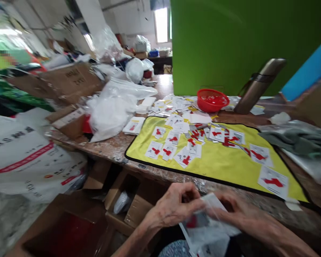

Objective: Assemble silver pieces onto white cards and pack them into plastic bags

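My left hand [176, 203] pinches the left upper edge of a clear plastic bag [203, 228] with a white card and something red in it. Opposite it, my right hand [231, 207] is closed on the bag's right side, blurred by motion. The bag hangs in front of the table edge, above my lap. Beyond it, on a yellow mat [216, 174] with a black border, lie several white cards, each with a red piece on it, such as the card [273, 181] near the right corner. A pile of loose red pieces [196, 135] sits at the mat's far middle.
A red plastic basket [213, 101] and a leaning metal flask [260, 85] stand behind the mat, before a green panel [248, 43]. White plastic bags [115, 107] and a card stack [133, 125] are on the left. Open cardboard boxes [139, 210] stand below the table edge.
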`<action>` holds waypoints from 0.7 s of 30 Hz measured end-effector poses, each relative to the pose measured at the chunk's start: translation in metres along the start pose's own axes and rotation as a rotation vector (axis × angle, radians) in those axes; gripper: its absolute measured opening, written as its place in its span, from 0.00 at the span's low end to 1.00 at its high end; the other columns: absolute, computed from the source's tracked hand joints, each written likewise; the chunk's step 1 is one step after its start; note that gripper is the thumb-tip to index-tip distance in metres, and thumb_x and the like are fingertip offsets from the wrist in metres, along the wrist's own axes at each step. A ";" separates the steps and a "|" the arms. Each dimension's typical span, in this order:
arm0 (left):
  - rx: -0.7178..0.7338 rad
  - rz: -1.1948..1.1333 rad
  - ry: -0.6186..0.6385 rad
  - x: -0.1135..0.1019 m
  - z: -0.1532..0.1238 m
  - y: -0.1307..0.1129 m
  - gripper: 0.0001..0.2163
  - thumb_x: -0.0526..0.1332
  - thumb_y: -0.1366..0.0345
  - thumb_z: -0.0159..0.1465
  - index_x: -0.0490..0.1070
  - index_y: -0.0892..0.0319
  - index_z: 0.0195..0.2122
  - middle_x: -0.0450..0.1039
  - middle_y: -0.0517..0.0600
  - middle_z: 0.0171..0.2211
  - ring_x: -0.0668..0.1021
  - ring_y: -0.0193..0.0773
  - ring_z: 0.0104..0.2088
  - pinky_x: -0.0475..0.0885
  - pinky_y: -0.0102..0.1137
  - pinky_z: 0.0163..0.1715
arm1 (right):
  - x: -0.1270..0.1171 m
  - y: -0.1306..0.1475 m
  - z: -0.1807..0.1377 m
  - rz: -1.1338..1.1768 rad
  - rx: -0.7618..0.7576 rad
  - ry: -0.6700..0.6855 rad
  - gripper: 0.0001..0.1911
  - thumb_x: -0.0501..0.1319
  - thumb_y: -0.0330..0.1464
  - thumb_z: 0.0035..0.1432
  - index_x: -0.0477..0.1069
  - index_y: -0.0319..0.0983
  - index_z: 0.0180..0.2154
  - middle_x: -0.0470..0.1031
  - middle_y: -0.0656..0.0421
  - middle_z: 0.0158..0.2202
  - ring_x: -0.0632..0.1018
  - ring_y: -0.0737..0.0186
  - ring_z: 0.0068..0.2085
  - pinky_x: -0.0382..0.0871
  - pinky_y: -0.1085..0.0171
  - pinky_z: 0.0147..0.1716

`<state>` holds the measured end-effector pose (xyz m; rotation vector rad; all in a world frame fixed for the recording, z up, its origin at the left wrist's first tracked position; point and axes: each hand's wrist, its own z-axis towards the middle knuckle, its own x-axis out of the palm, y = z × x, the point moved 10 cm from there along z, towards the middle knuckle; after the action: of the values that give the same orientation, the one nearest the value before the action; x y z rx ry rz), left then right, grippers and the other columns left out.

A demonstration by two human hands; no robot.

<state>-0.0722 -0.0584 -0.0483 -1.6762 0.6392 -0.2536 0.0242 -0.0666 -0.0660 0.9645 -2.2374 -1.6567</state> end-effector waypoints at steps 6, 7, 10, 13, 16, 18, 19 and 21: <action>-0.031 -0.118 0.043 0.015 -0.003 0.019 0.12 0.62 0.58 0.57 0.71 0.64 0.28 0.64 0.43 0.22 0.64 0.27 0.23 0.59 0.22 0.23 | 0.014 -0.033 -0.007 0.160 0.121 0.047 0.20 0.63 0.49 0.50 0.73 0.38 0.31 0.71 0.60 0.28 0.69 0.63 0.30 0.62 0.68 0.28; -0.030 -0.153 0.014 0.014 -0.003 0.022 0.13 0.61 0.57 0.58 0.70 0.64 0.28 0.64 0.43 0.22 0.64 0.27 0.24 0.59 0.23 0.23 | 0.011 -0.034 -0.011 0.235 0.133 -0.014 0.22 0.61 0.51 0.52 0.73 0.38 0.33 0.72 0.60 0.29 0.70 0.63 0.31 0.63 0.67 0.29; -0.066 -0.278 -0.045 0.015 -0.004 0.036 0.15 0.60 0.54 0.58 0.66 0.63 0.27 0.63 0.43 0.22 0.63 0.27 0.23 0.58 0.23 0.23 | 0.002 -0.033 -0.022 0.398 0.126 -0.205 0.22 0.57 0.51 0.55 0.72 0.39 0.36 0.73 0.59 0.33 0.71 0.63 0.35 0.65 0.66 0.34; -0.133 -0.365 -0.024 0.027 -0.005 0.049 0.16 0.61 0.53 0.58 0.67 0.63 0.28 0.65 0.44 0.22 0.64 0.27 0.23 0.59 0.23 0.22 | 0.006 -0.034 -0.028 0.396 0.103 -0.260 0.20 0.62 0.49 0.52 0.68 0.38 0.30 0.70 0.62 0.27 0.69 0.67 0.29 0.63 0.68 0.30; -0.168 -0.465 0.001 0.039 -0.007 0.053 0.16 0.63 0.53 0.56 0.67 0.63 0.29 0.67 0.46 0.24 0.66 0.28 0.24 0.61 0.24 0.24 | 0.011 -0.042 -0.031 0.334 0.115 -0.301 0.21 0.63 0.48 0.51 0.65 0.37 0.26 0.66 0.64 0.23 0.65 0.69 0.25 0.58 0.69 0.25; -0.189 -0.529 -0.032 0.042 -0.009 0.055 0.16 0.64 0.53 0.54 0.66 0.62 0.28 0.67 0.45 0.24 0.66 0.28 0.23 0.61 0.24 0.24 | 0.016 -0.047 -0.032 0.338 0.118 -0.287 0.20 0.61 0.49 0.53 0.65 0.37 0.28 0.66 0.64 0.24 0.65 0.69 0.25 0.59 0.69 0.25; -0.200 -0.545 -0.061 0.041 -0.009 0.057 0.16 0.64 0.53 0.54 0.65 0.62 0.27 0.66 0.44 0.23 0.65 0.27 0.23 0.61 0.23 0.23 | 0.018 -0.050 -0.032 0.355 0.118 -0.282 0.20 0.61 0.49 0.53 0.65 0.37 0.28 0.66 0.64 0.24 0.66 0.69 0.26 0.59 0.69 0.25; -0.210 -0.551 -0.126 0.038 -0.010 0.062 0.15 0.64 0.54 0.54 0.64 0.61 0.26 0.65 0.43 0.22 0.65 0.27 0.22 0.60 0.23 0.23 | 0.018 -0.057 -0.034 0.377 0.111 -0.291 0.20 0.61 0.48 0.53 0.64 0.37 0.29 0.66 0.64 0.24 0.66 0.69 0.26 0.59 0.69 0.26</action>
<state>-0.0626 -0.0932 -0.1131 -2.0328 0.0987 -0.4804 0.0496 -0.1132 -0.1094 0.3007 -2.5200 -1.5934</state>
